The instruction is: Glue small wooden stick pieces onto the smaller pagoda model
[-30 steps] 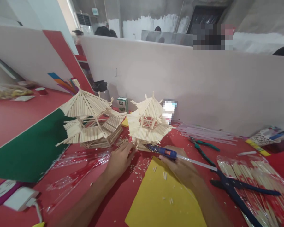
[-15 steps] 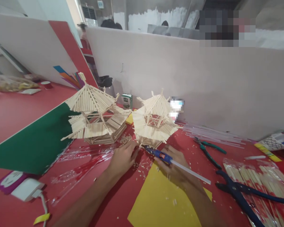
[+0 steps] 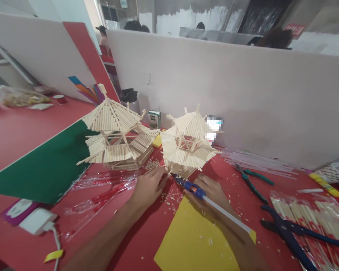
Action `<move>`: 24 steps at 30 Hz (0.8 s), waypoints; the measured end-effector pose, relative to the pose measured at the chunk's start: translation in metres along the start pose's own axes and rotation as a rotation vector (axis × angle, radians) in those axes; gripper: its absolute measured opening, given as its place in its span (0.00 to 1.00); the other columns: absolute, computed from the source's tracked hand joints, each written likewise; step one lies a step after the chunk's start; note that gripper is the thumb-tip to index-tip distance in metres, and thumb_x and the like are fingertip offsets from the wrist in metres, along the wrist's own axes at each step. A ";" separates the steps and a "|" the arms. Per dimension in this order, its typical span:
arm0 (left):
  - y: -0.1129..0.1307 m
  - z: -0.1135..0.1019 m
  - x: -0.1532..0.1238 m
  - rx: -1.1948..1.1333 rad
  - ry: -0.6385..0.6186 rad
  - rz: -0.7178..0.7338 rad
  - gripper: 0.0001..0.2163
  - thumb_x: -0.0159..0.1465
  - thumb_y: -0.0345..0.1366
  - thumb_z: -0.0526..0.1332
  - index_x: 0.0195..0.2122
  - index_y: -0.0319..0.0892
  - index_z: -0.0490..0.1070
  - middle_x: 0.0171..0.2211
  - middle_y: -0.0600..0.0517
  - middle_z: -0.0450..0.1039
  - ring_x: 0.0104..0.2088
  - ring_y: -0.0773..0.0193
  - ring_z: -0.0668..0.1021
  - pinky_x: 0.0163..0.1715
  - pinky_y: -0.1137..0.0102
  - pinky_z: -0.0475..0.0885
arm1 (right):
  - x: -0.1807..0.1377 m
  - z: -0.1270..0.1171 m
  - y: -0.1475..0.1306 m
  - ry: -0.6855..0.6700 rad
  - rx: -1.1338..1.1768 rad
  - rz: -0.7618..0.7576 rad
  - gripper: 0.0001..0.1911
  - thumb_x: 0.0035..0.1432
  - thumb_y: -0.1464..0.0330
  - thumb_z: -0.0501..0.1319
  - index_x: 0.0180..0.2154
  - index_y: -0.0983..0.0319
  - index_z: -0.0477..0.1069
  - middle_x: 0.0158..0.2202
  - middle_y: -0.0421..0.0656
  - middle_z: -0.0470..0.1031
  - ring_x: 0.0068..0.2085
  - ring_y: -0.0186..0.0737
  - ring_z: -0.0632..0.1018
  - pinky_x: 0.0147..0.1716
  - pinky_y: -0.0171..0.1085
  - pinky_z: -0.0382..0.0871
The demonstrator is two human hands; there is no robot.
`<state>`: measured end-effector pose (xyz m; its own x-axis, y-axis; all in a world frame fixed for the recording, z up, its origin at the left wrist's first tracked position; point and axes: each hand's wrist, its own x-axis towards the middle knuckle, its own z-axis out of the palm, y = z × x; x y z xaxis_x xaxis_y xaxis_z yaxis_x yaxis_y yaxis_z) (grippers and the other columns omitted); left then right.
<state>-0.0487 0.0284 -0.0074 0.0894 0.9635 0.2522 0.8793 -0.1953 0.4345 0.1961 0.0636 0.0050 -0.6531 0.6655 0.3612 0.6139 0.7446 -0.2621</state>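
Two pavilion models built of thin wooden sticks stand on the red table [image 3: 22, 131]. My left hand [image 3: 148, 185] rests at the base of the smaller model [image 3: 188, 145], fingers touching its lower edge. My right hand [image 3: 211, 195] grips a blue glue gun [image 3: 190, 186] with a clear glue stick [image 3: 228, 214] running out of its back. The gun's nozzle points at the smaller model's base, close to my left fingertips. The larger model [image 3: 117, 135] stands to the left, partly on a green sheet [image 3: 42, 165].
A yellow sheet [image 3: 192, 237] lies under my right forearm. Green-handled pliers [image 3: 252, 180], dark cutters [image 3: 293, 229] and bags of sticks [image 3: 307, 214] lie right. Crumpled clear wrappers [image 3: 101, 192] and a white charger [image 3: 36, 220] lie left. A white partition [image 3: 243, 94] stands behind; other people's heads show beyond it.
The view shifted a little, so everything sits slightly lower-right in frame. My right hand has tilted the glue gun more steeply toward the smaller model's base. My left hand stays there.
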 end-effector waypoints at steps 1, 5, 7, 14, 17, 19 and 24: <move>0.000 0.000 0.000 -0.001 0.003 0.002 0.10 0.71 0.40 0.51 0.43 0.46 0.70 0.41 0.52 0.77 0.36 0.65 0.78 0.32 0.72 0.66 | 0.000 0.001 0.000 0.005 -0.008 -0.008 0.12 0.64 0.60 0.59 0.31 0.60 0.67 0.30 0.44 0.71 0.33 0.41 0.71 0.30 0.38 0.60; 0.000 0.000 0.000 0.003 -0.006 0.004 0.09 0.72 0.40 0.51 0.43 0.46 0.69 0.42 0.52 0.77 0.37 0.65 0.78 0.32 0.72 0.65 | -0.001 0.003 0.000 0.018 -0.030 -0.023 0.12 0.64 0.60 0.59 0.30 0.59 0.66 0.31 0.44 0.70 0.33 0.41 0.71 0.30 0.38 0.59; 0.000 -0.001 -0.001 0.006 -0.013 0.005 0.10 0.72 0.40 0.51 0.43 0.46 0.69 0.42 0.52 0.77 0.36 0.65 0.78 0.31 0.72 0.65 | -0.002 0.003 -0.001 0.016 -0.046 -0.019 0.11 0.64 0.62 0.58 0.30 0.59 0.65 0.31 0.44 0.70 0.33 0.41 0.71 0.30 0.39 0.58; 0.000 -0.001 -0.001 -0.019 -0.003 0.009 0.10 0.72 0.39 0.50 0.43 0.46 0.69 0.42 0.51 0.77 0.37 0.64 0.78 0.33 0.72 0.65 | -0.002 0.001 0.000 0.015 -0.061 -0.078 0.09 0.62 0.67 0.57 0.29 0.59 0.62 0.30 0.43 0.68 0.32 0.41 0.69 0.30 0.39 0.56; 0.000 0.000 -0.001 -0.022 -0.002 0.005 0.09 0.72 0.39 0.50 0.42 0.46 0.69 0.42 0.52 0.77 0.37 0.64 0.78 0.33 0.72 0.66 | -0.002 0.001 0.001 0.014 -0.077 -0.101 0.09 0.63 0.69 0.55 0.29 0.59 0.62 0.29 0.43 0.67 0.31 0.41 0.68 0.29 0.39 0.55; 0.000 0.000 -0.001 -0.022 0.004 0.003 0.09 0.72 0.39 0.50 0.42 0.46 0.69 0.41 0.52 0.77 0.37 0.64 0.78 0.33 0.72 0.66 | -0.002 0.000 0.001 0.009 -0.094 -0.106 0.09 0.64 0.69 0.54 0.28 0.59 0.62 0.29 0.43 0.67 0.31 0.41 0.67 0.29 0.39 0.54; -0.001 0.001 -0.001 -0.028 0.010 0.006 0.09 0.72 0.39 0.50 0.42 0.46 0.69 0.41 0.51 0.76 0.37 0.64 0.78 0.33 0.72 0.67 | -0.002 -0.002 0.000 0.008 -0.117 -0.113 0.10 0.64 0.70 0.54 0.28 0.60 0.63 0.29 0.43 0.68 0.31 0.41 0.67 0.29 0.39 0.54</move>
<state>-0.0489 0.0279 -0.0084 0.0900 0.9604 0.2638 0.8650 -0.2067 0.4572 0.1978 0.0623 0.0059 -0.7177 0.5769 0.3899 0.5841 0.8036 -0.1139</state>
